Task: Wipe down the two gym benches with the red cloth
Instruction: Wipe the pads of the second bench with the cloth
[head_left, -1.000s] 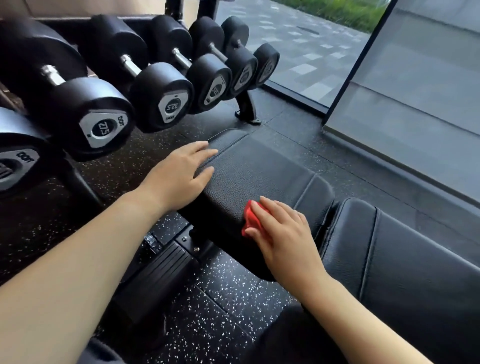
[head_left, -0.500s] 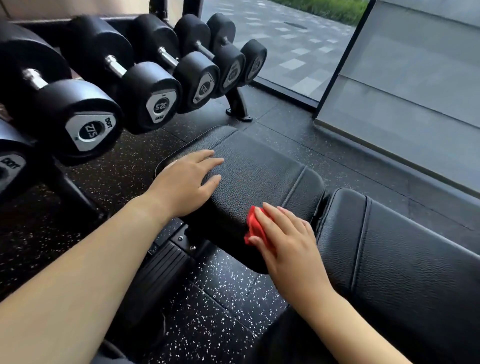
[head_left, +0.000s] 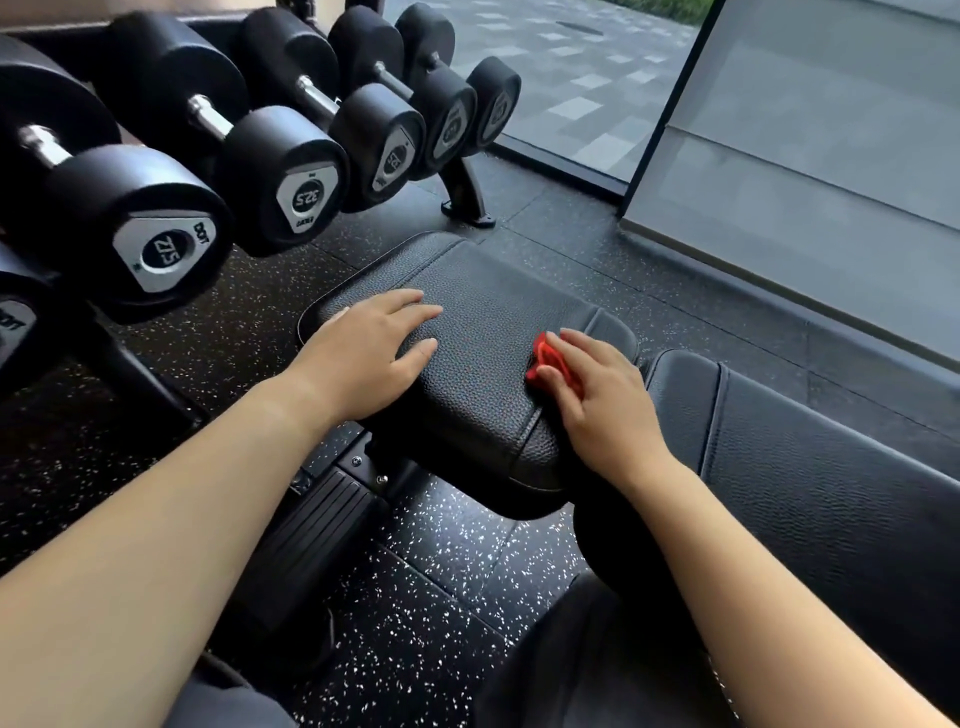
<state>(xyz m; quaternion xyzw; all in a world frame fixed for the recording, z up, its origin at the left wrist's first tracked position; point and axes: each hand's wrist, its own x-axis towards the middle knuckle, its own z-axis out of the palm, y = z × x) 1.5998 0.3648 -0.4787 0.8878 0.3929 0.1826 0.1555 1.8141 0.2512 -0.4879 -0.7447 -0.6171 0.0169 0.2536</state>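
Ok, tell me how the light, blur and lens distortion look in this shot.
Head view: daylight enters through the window at upper right, leaving a soft sheen on the seat pad. Head view: dumbbells at the left edge bulge and smear slightly, a wide-angle effect. Head view: the right hand holding the red cloth is sharp; under the pad lies deep shadow.

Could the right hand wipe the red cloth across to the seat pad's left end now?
Probably not fully: the left hand lies flat on that end of the seat pad, so the right hand and red cloth would bump into it.
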